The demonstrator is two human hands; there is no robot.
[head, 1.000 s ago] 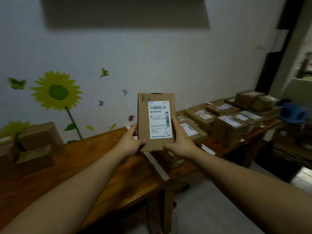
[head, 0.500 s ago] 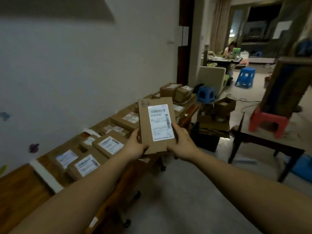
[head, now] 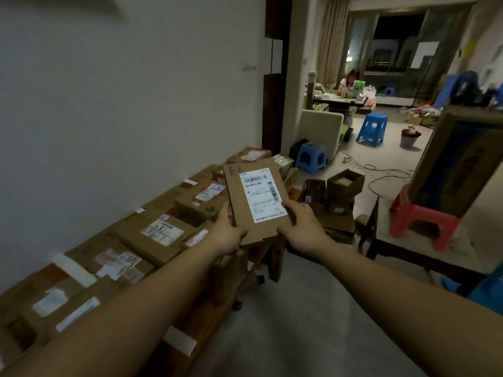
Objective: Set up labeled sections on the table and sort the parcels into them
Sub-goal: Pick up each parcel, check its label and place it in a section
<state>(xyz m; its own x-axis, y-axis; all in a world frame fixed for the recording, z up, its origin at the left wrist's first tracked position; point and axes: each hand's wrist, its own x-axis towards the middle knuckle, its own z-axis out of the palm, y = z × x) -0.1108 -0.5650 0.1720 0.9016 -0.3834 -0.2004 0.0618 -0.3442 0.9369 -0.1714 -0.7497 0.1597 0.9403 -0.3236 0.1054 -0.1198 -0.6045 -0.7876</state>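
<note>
gripping the flat parcel (head: 255, 202) in left hand (head: 228, 235) and right hand (head: 304, 227), fingers (head: 291, 205) curled round it, now tilted leftward

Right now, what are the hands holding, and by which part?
A flat cardboard parcel, label toward the camera. The left hand grips its lower left corner, the right hand its lower right edge.

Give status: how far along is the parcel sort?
Done: white tape strips divide the table; many parcels already lie in sections. In hand: left hand and right hand hold one flat parcel, label up. Left: placing it; boxes on the floor possibly unsorted.
</note>
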